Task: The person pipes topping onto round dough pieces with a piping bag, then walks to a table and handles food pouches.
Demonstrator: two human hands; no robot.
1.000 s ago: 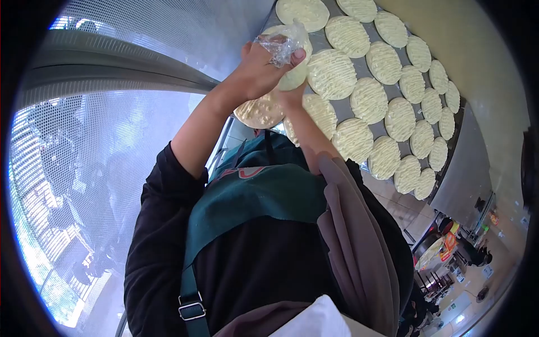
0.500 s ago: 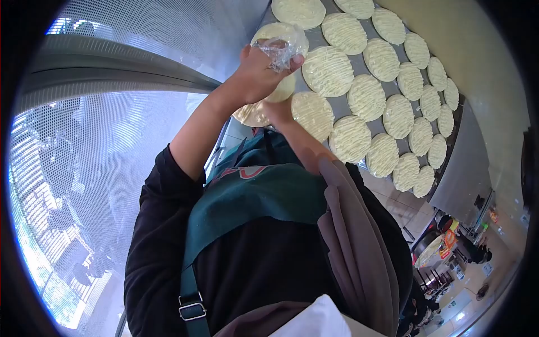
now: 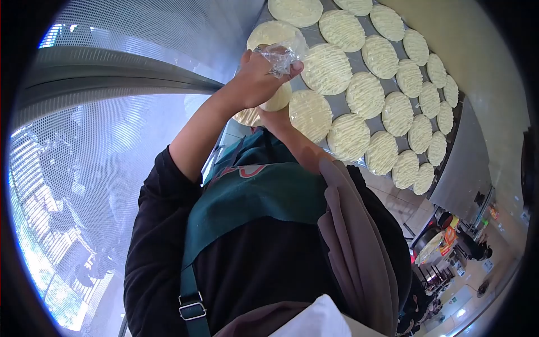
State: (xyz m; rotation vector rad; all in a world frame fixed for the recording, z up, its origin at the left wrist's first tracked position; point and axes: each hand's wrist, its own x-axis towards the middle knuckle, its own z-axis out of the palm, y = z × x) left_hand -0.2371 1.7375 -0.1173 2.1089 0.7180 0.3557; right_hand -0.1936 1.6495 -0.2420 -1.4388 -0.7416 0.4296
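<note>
My left hand (image 3: 257,80) is closed around the gathered upper part of a clear plastic piping bag (image 3: 285,55), whose crumpled end sticks out above the fist. Below that hand shows the bag's pale, full body. My right hand (image 3: 275,117) is lower, against this pale body; its fingers are mostly hidden. Beneath the hands lies a round flat dough piece (image 3: 247,117) with pale lines across it, partly covered. Another dough round (image 3: 310,116) is just right of my right hand, and a smoother-looking one (image 3: 272,32) lies beyond my left hand.
Several dough rounds with wavy pale lines (image 3: 365,95) lie in rows on a grey metal surface (image 3: 341,106). A translucent mesh-like sheet (image 3: 84,146) with a grey band (image 3: 123,67) hangs at left. People and goods appear far off at lower right.
The view has shifted slightly, with the dough rounds a little further left and up. My right hand has moved slightly left and down; both hands keep their hold on the bag.
</note>
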